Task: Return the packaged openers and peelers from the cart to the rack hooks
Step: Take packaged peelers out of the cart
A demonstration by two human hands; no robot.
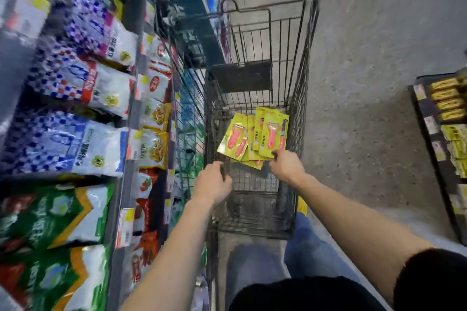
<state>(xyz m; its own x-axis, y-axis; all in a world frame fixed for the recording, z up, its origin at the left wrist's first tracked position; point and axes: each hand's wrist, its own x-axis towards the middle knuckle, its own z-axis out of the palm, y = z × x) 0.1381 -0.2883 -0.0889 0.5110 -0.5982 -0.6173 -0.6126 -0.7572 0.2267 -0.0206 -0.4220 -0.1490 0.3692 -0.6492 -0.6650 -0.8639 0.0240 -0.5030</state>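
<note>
Packets (255, 137) lay fanned at cart (298, 98) bottom, far end; right hand (286, 165) pinched the near edge of one, left hand (212, 184) curled, holding nothing visible; best to lift packets singly, hang-holes uppermost.

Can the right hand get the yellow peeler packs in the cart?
Probably yes. The right hand is already down inside the cart, touching the near edge of the yellow peeler packs. The cart is open on top and nothing lies over the packs. The left hand is off to the side.
</note>
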